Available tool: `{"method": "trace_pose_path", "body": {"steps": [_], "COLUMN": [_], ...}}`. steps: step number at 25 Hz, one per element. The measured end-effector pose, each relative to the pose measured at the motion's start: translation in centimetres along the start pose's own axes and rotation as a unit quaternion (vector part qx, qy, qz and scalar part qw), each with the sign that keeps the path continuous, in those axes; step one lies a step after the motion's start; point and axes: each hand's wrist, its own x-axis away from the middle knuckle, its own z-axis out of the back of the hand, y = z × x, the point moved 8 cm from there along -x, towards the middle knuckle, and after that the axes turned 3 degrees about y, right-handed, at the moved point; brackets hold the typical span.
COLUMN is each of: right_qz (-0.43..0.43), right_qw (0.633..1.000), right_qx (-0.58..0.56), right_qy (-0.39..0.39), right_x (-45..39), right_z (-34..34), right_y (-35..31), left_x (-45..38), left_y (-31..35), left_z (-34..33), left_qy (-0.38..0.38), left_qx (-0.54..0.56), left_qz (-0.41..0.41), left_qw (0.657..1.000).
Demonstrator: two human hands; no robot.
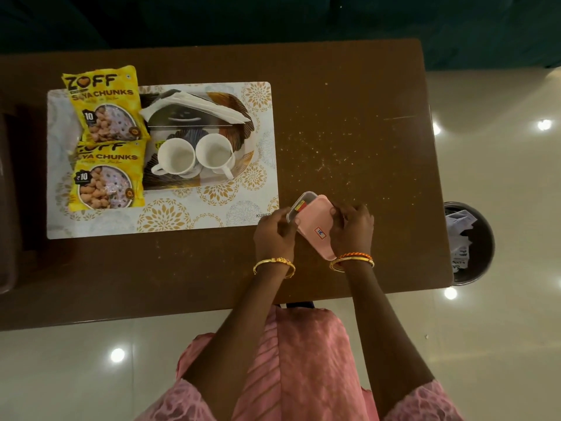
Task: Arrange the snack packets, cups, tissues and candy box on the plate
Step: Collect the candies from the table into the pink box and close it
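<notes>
A pink-lidded candy box [312, 221] is held above the brown table between both hands, right of the mat. My left hand [274, 235] grips its left side and my right hand [352, 227] grips its right side. The patterned plate [239, 174] lies on a white floral mat [212, 214] at the left. Two yellow snack packets [104, 104] [106, 176] lie across the plate's left edge. Two white cups [176, 156] [214, 153] stand side by side on the plate. Folded white tissues [194, 104] rest on its far part.
Crumbs are scattered over the brown table [349, 132] right of the mat. A round bin [469, 243] with paper scraps stands on the floor past the table's right edge. A dark object [6, 208] sits at the table's left end.
</notes>
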Motion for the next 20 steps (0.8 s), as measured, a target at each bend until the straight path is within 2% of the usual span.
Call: {"method": "trace_pose_path", "body": {"steps": [4,13,16,20], "right_qz": [0.022,0.063,0.070,0.084], "right_qw": [0.999,0.996,0.996,0.996], "right_qx": [0.028,0.043,0.021,0.008], "right_qy": [0.040,-0.040,-0.042,-0.033], "right_x": [0.3,-2.0,-2.0,-1.9], "right_z": [0.0,-1.8,-2.1,-2.1], "right_y": [-0.6,-2.2,-2.2,-2.1], "left_x": [-0.2,-0.2,-0.3,-0.4], "left_y": [0.1,0.0,-0.5,-1.9], "left_z": [0.3,1.0,0.8,0.2], "left_qy": [0.020,0.060,0.067,0.062], "left_qx": [0.022,0.035,0.063,0.159], "left_qz": [0.005,0.032,0.063,0.138], "left_qw": [1.000,0.997,0.994,0.976]}}
